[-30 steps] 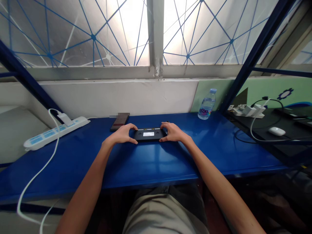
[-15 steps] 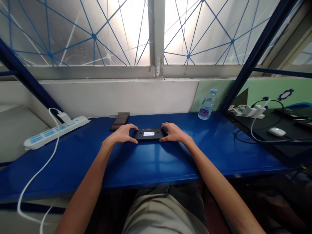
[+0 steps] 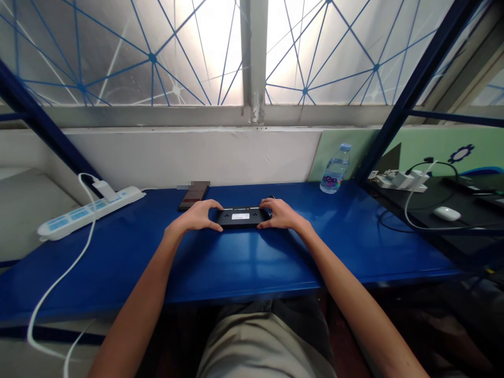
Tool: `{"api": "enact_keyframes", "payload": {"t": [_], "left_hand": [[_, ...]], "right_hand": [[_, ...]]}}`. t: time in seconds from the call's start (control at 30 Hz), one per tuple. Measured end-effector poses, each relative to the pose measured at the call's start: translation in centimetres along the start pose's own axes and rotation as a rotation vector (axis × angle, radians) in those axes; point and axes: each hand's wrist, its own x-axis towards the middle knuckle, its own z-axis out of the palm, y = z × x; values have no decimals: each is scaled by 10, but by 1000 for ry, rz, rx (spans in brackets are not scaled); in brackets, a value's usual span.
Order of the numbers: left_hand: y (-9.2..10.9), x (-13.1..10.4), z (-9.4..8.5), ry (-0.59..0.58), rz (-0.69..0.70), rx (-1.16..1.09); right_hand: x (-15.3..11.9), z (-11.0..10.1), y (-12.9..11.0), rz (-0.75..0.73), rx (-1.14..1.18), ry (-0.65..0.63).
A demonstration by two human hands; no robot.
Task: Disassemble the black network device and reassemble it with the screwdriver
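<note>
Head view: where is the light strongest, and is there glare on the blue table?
Head view: the window is brightest, washed out beside its central post; head view again: pale glare on the blue table in front of the black device.

One head view, from over the lap (image 3: 268, 344), facing forward and down across the desk (image 3: 244, 268). Near edge close, far edge at mid-height, window (image 3: 346, 42) above.

Black device (image 3: 241, 223) looks matt plastic, its label (image 3: 240, 216) papery; tabletop (image 3: 236, 262) is glossy, smooth; bottle (image 3: 334, 170), clear plastic; power strip (image 3: 81, 215), smooth plastic.
</note>
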Motion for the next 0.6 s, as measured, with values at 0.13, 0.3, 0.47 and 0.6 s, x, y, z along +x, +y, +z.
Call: {"api": "enact_keyframes", "payload": {"t": [0.13,0.3,0.47,0.6], "left_hand": [[-1,0,1,-8,-9,-5],[-3,1,1,-21,-13,-1],[-2,1,1,-25,-15,-8],[-1,0,1,-30,-23,-23]], "right_hand": [[0,-2,-2,6,5,2],[0,-2,-2,12,12,1],[1,0,0,14,4,7],[2,1,1,12,-3,17]]}}
